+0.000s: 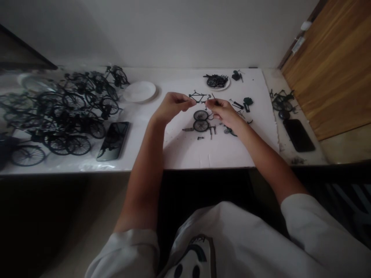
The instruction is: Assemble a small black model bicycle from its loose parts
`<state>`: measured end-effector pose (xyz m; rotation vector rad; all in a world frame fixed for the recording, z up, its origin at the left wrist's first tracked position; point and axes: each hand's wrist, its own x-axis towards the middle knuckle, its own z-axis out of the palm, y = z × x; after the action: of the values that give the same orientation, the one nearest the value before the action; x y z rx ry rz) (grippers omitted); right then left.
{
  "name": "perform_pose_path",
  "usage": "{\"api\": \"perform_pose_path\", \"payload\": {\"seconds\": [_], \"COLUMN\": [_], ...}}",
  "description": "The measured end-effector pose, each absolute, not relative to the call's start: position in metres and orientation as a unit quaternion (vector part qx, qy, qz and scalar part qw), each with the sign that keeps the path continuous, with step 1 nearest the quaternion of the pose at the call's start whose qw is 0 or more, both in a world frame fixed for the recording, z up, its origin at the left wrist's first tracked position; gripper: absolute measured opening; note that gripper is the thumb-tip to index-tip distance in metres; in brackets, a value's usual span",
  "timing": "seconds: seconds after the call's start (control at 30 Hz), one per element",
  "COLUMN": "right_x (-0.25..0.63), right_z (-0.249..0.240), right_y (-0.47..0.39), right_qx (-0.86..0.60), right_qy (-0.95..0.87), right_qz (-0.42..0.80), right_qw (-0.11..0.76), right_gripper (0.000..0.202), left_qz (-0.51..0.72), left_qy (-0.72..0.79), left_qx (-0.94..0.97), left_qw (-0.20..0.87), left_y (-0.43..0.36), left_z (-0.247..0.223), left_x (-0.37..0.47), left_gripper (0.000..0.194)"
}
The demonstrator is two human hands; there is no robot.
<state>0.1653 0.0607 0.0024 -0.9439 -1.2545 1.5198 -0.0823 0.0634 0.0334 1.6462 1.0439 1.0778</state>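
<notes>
My left hand point(175, 106) pinches a small dark model bicycle frame point(198, 95) by its near side, above the white board. Close by on the right, my right hand point(223, 112) has its fingers pressed together at the frame's other end. A thin dark piece shows at those fingertips, too small to name. Below the hands lie two small spoked wheels point(201, 120), one beyond the other. A fork-like part point(213, 130) and a tiny black piece point(200, 138) rest beside them. Other small parts are partly covered by my right forearm.
Many model bicycles point(78, 104) crowd the left side, near a white plate point(140, 92) and a phone point(113, 141). A small dish of dark parts point(218, 81) stands at the back. On the right are another phone point(298, 135) and a small bicycle point(282, 101). A wall closes the back.
</notes>
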Motion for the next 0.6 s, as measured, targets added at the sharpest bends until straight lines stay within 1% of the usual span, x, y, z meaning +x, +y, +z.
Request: {"api": "perform_pose_path", "payload": {"seconds": [0.17,0.33,0.47,0.6], "right_x": [0.167,0.167,0.166,0.164], "right_z": [0.007,0.011,0.012,0.014], "right_y": [0.059,0.057,0.056,0.054], "right_qx": [-0.364,-0.359,-0.358,-0.347], "right_qy": [-0.486,-0.463,-0.435,-0.427], "right_qz": [0.643,0.668,0.685,0.700], "right_qw": [0.467,0.459,0.461,0.454], "right_gripper": [0.060,0.047,0.040,0.037], "left_qz": [0.428,0.425,0.443,0.456], "left_qy": [0.410,0.403,0.389,0.381], "left_qx": [0.660,0.659,0.651,0.643], "left_qw": [0.462,0.473,0.478,0.483], "left_y": [0.064,0.068,0.072,0.072], "left_z": [0.033,0.026,0.020,0.019], "left_x": [-0.083,-0.081,-0.078,-0.075], "left_gripper": [0.018,0.016,0.021,0.027]}}
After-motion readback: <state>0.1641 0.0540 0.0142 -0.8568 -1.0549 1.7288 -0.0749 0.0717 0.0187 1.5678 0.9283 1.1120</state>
